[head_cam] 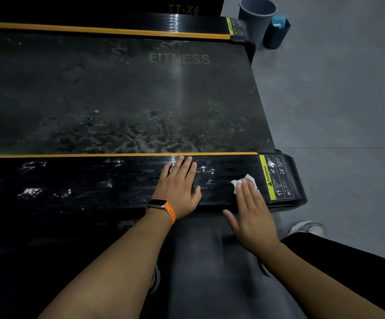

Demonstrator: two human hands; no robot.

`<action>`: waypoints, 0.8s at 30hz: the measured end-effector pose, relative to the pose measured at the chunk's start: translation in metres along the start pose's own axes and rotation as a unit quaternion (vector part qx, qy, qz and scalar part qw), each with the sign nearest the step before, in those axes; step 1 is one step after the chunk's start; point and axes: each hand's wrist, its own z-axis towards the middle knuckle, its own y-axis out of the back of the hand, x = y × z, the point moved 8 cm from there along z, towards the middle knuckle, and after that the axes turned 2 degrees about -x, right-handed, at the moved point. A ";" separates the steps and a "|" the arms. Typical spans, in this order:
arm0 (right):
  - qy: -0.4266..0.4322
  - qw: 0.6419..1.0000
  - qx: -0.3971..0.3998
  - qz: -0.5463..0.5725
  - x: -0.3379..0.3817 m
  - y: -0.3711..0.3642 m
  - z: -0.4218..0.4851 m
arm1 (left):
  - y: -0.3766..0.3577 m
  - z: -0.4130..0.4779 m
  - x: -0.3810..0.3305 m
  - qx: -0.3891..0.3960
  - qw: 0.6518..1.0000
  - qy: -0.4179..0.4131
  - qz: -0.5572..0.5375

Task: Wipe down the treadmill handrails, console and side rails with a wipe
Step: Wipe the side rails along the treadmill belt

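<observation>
Grey floor (336, 100) all round, dim light, and a dusty treadmill belt (117, 93) marked FITNESS. A grey bin (256, 17) and a blue container (276, 33) stand just past the far side rail (94, 26). From the head view, this looks like the side-rail step. The left hand (177, 187), fingers straight, rests flat on the near side rail (94, 178), holding nothing. The right hand (253, 212), flat and open too, presses the white wipe (244, 180) to that rail, just beside the warning label (276, 178). White smears streak the rail leftward. The next move calls for a long, firm sweep that way, with the bracing hand lifted clear.
</observation>
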 end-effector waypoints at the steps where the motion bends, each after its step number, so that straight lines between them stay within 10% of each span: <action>1: 0.008 1.000 0.005 0.010 0.016 -0.005 0.007 | 0.000 0.000 0.000 -0.003 1.000 0.000 0.001; 19: 0.108 0.991 0.078 0.017 0.034 -0.013 0.041 | 0.002 0.001 0.000 -0.006 1.000 -0.001 -0.004; 24: 0.008 0.997 0.073 0.015 -0.024 -0.003 0.027 | 0.003 0.000 0.000 -0.002 1.000 0.001 0.000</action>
